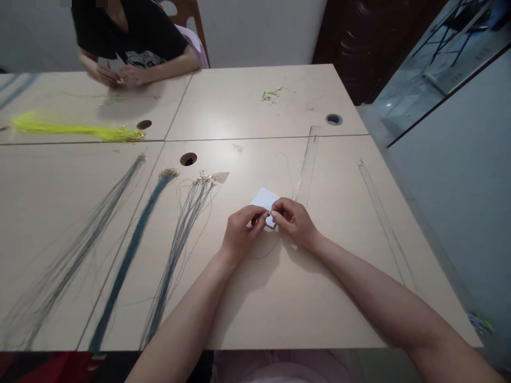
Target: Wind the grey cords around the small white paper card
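My left hand (242, 230) and my right hand (296, 222) meet fingertip to fingertip over a small white pad (263, 197). Both are closed in a pinch on a thin grey cord (268, 257). One loop of the cord hangs below my hands, and a fine strand curves up beyond the right one. The exact spot between the fingertips is too small to make out. Just past my right hand lies a clear ruler (307, 165). To the left of my hands is a bundle of grey cords (181, 239) with gold-coloured metal ends.
Further left lie a blue cord bundle (136, 247), another grey bundle (98, 229) and a yellow bundle (75, 127). A few cords (383, 215) lie at right. Yellow-green scraps (272, 94) and cable holes (188, 159) dot the table. Across it, a person (136, 48) works with both hands.
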The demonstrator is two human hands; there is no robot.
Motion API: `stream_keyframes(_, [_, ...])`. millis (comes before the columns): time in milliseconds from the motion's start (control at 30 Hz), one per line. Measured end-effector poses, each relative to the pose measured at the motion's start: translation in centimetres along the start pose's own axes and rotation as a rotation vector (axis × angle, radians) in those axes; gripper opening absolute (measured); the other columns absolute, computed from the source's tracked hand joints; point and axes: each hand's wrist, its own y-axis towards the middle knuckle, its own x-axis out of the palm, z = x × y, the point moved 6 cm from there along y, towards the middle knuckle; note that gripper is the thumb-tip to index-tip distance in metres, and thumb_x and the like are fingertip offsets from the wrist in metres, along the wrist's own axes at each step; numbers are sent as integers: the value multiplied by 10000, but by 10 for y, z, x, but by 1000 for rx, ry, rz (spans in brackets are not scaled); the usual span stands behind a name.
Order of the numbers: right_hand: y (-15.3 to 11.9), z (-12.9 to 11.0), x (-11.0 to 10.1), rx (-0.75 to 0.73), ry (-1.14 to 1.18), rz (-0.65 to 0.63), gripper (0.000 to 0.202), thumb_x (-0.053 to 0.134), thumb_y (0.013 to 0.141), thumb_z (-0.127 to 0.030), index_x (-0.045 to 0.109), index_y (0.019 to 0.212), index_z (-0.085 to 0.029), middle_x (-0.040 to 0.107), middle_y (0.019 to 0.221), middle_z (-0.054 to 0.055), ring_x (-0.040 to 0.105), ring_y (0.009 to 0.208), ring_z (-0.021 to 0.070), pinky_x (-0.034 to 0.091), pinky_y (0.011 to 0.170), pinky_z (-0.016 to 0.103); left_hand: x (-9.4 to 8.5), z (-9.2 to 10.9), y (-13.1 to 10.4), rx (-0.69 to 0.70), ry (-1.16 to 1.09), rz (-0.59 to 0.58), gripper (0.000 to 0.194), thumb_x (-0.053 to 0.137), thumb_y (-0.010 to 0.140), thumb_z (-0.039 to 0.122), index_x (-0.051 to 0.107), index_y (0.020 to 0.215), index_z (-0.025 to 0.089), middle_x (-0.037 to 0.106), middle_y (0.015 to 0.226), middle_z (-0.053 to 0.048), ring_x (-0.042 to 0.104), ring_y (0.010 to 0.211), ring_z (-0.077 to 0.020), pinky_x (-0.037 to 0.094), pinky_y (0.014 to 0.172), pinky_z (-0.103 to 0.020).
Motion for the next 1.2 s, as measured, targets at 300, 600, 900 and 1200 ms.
stream_keyframes(300, [-2, -5, 0, -37, -77, 24, 69, 480, 789, -188, 487, 720, -191, 505, 690, 0, 472, 625, 115, 368, 551, 228, 0, 4, -2, -33, 17, 36, 84, 540, 765, 112, 612, 765, 155, 628, 676, 2, 501, 563, -65, 406, 548, -175])
stream_keyframes(600, [0, 0, 0, -17, -8, 27, 64, 490, 800, -200, 505, 743, -177, 517, 674, -3, 473, 609, 107, 375, 566, 229, -1, 2, -2, -70, 3, 35, 84, 538, 781, 153, 622, 785, 156, 641, 687, -5, 517, 570, -67, 414, 555, -176])
stream_keyframes(900, [0, 2, 0, 5, 34, 19, 64, 496, 803, -210, 513, 753, -173, 530, 679, 1, 486, 615, 108, 386, 578, 234, -3, 5, 1, 10, 14, 71, 79, 563, 761, 149, 613, 821, 164, 629, 711, -6, 519, 589, -69, 431, 564, -183])
stream_keyframes(1200, [0, 5, 1, 24, 77, 1, 59, 502, 802, -211, 510, 757, -174, 529, 666, -2, 486, 601, 108, 385, 572, 237, -4, 3, 0, 44, 20, 63, 62, 561, 764, 133, 606, 798, 158, 634, 718, -10, 517, 601, -69, 437, 580, -184])
